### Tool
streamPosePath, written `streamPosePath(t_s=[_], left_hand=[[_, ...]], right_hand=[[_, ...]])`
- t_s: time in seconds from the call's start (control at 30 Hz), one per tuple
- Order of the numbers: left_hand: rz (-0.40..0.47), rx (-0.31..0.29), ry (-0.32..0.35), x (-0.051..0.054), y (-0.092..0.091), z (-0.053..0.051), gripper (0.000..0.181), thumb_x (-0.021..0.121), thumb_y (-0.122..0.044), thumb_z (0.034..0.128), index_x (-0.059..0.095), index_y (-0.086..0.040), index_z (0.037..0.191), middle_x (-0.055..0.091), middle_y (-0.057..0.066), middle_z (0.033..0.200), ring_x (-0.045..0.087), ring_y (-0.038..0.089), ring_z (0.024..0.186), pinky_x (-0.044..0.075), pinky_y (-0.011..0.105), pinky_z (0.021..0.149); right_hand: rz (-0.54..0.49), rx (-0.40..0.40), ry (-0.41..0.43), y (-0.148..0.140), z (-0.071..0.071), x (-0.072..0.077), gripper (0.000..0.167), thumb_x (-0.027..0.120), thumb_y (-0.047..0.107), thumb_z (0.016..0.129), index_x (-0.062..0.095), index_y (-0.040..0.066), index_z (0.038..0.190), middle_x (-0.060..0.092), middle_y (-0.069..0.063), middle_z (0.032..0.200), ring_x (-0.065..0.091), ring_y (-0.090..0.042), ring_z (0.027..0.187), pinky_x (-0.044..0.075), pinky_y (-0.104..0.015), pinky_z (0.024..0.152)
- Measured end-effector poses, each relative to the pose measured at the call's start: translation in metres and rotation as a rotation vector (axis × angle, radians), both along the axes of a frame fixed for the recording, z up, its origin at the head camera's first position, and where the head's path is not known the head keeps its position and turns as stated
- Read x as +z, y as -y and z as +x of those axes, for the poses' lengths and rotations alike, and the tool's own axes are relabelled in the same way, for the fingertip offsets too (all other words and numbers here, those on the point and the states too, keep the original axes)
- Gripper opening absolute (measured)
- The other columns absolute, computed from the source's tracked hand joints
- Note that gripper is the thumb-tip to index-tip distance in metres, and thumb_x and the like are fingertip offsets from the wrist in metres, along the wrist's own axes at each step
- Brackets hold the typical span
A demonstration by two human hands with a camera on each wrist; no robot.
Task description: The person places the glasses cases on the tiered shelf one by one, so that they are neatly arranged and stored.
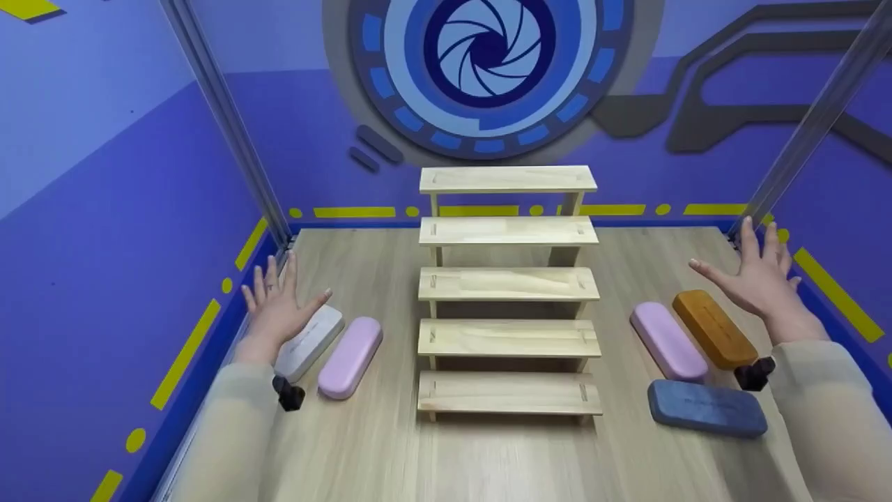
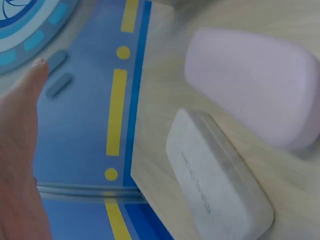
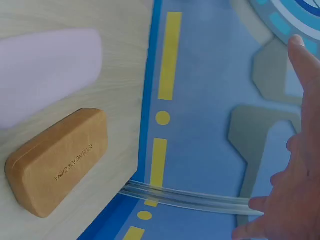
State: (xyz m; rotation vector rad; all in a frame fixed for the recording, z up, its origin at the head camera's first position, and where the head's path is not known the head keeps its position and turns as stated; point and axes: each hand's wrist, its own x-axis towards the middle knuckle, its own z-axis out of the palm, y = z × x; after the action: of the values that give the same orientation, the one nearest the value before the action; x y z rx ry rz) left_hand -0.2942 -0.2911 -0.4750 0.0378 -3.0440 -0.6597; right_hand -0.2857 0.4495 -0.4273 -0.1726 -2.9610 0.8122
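My left hand (image 1: 279, 310) is raised with fingers spread, holding nothing, above a white glasses case (image 1: 311, 343). Beside that lies a pink glasses case (image 1: 350, 358); both show in the left wrist view, the white case (image 2: 215, 175) with small print on it. Over on the right, my right hand (image 1: 763, 279) also hovers with spread fingers and nothing in it. Nearest to it is a brown glasses case (image 1: 714, 329), whose lettering shows in the right wrist view. A second pink case (image 1: 667, 341) and a dark blue case (image 1: 707, 408) lie close by.
A pale wooden stepped rack (image 1: 509, 282) with several shelves stands mid-table between the two groups of cases. Blue printed panels (image 1: 293, 132) wall the wooden tabletop (image 1: 376, 446) at the back and sides, with metal posts (image 1: 230, 118) at the back corners.
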Motion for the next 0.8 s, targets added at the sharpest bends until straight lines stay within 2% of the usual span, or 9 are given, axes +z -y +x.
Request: streamPosePath(t_s=[0.07, 0.17, 0.27, 0.4, 0.5, 0.57, 0.63, 0.73, 0.8], left_hand=[[0.083, -0.004, 0.020, -0.001, -0.007, 0.004, 0.106, 0.044, -0.074, 0.0967, -0.021, -0.022, 0.162, -0.026, 0.019, 0.169, -0.028, 0.047, 0.153, -0.022, 0.071, 0.117], [0.240, -0.018, 0.039, -0.004, -0.020, 0.010, 0.103, 0.046, -0.069, 0.0988, -0.021, -0.024, 0.162, -0.021, 0.017, 0.171, -0.022, 0.046, 0.156, -0.011, 0.072, 0.122], [0.431, -0.046, 0.042, -0.010, -0.035, 0.019, 0.097, 0.049, -0.058, 0.1030, -0.018, -0.021, 0.163, -0.015, 0.016, 0.173, -0.014, 0.044, 0.158, -0.002, 0.069, 0.125], [0.697, -0.057, 0.036, -0.023, -0.057, 0.036, 0.084, 0.048, -0.041, 0.1080, -0.006, -0.014, 0.166, 0.007, 0.023, 0.172, 0.009, 0.044, 0.159, 0.013, 0.061, 0.128], [0.880, -0.058, 0.039, -0.036, -0.075, 0.049, 0.073, 0.045, -0.030, 0.1101, 0.004, -0.004, 0.165, 0.024, 0.033, 0.164, 0.030, 0.049, 0.151, 0.035, 0.060, 0.120], [0.984, -0.059, 0.052, -0.046, -0.087, 0.056, 0.067, 0.043, -0.024, 0.1104, 0.010, 0.001, 0.163, 0.032, 0.037, 0.159, 0.039, 0.051, 0.145, 0.049, 0.057, 0.110], [1.079, -0.056, 0.076, -0.057, -0.097, 0.062, 0.065, 0.043, -0.023, 0.1106, 0.013, 0.002, 0.163, 0.036, 0.038, 0.156, 0.044, 0.052, 0.141, 0.057, 0.051, 0.100], [1.186, -0.045, 0.124, -0.076, -0.109, 0.069, 0.065, 0.044, -0.025, 0.1105, 0.015, 0.000, 0.163, 0.040, 0.036, 0.154, 0.049, 0.051, 0.138, 0.060, 0.045, 0.095], [1.231, -0.049, 0.156, -0.088, -0.116, 0.072, 0.066, 0.046, -0.026, 0.1100, 0.015, -0.001, 0.163, 0.041, 0.037, 0.154, 0.051, 0.051, 0.136, 0.060, 0.047, 0.096]], right_hand=[[-0.051, -0.003, -0.013, -0.001, 0.005, 0.000, 0.111, 0.052, 0.069, 0.096, -0.028, 0.023, 0.158, -0.042, -0.016, 0.161, -0.030, -0.064, 0.143, -0.008, -0.089, 0.102], [-0.136, -0.003, -0.046, -0.003, 0.014, -0.003, 0.104, 0.050, 0.061, 0.099, -0.026, 0.023, 0.159, -0.036, -0.019, 0.164, -0.027, -0.065, 0.143, -0.002, -0.090, 0.102], [-0.235, 0.008, -0.094, -0.005, 0.023, -0.008, 0.095, 0.048, 0.054, 0.103, -0.022, 0.024, 0.161, -0.030, -0.021, 0.166, -0.023, -0.062, 0.147, -0.004, -0.088, 0.105], [-0.392, -0.009, -0.118, -0.010, 0.040, -0.017, 0.083, 0.043, 0.049, 0.107, -0.017, 0.033, 0.162, -0.022, -0.017, 0.170, -0.009, -0.058, 0.152, 0.001, -0.084, 0.112], [-0.526, -0.064, -0.116, -0.015, 0.054, -0.027, 0.076, 0.041, 0.049, 0.108, -0.011, 0.040, 0.162, -0.015, -0.009, 0.173, -0.001, -0.052, 0.155, 0.006, -0.081, 0.115], [-0.592, -0.121, -0.119, -0.018, 0.064, -0.037, 0.073, 0.042, 0.049, 0.107, -0.005, 0.042, 0.163, -0.005, -0.007, 0.175, 0.006, -0.041, 0.159, 0.009, -0.078, 0.117], [-0.641, -0.166, -0.128, -0.022, 0.073, -0.049, 0.071, 0.044, 0.048, 0.107, 0.003, 0.040, 0.164, 0.005, -0.004, 0.175, 0.021, -0.025, 0.160, 0.010, -0.076, 0.118], [-0.689, -0.214, -0.124, -0.029, 0.088, -0.070, 0.070, 0.050, 0.045, 0.106, 0.012, 0.038, 0.165, 0.017, 0.001, 0.173, 0.042, 0.001, 0.139, 0.011, -0.071, 0.121], [-0.734, -0.218, -0.107, -0.035, 0.099, -0.085, 0.071, 0.054, 0.041, 0.105, 0.016, 0.038, 0.164, 0.021, 0.006, 0.172, 0.044, 0.011, 0.125, 0.008, -0.068, 0.124]])
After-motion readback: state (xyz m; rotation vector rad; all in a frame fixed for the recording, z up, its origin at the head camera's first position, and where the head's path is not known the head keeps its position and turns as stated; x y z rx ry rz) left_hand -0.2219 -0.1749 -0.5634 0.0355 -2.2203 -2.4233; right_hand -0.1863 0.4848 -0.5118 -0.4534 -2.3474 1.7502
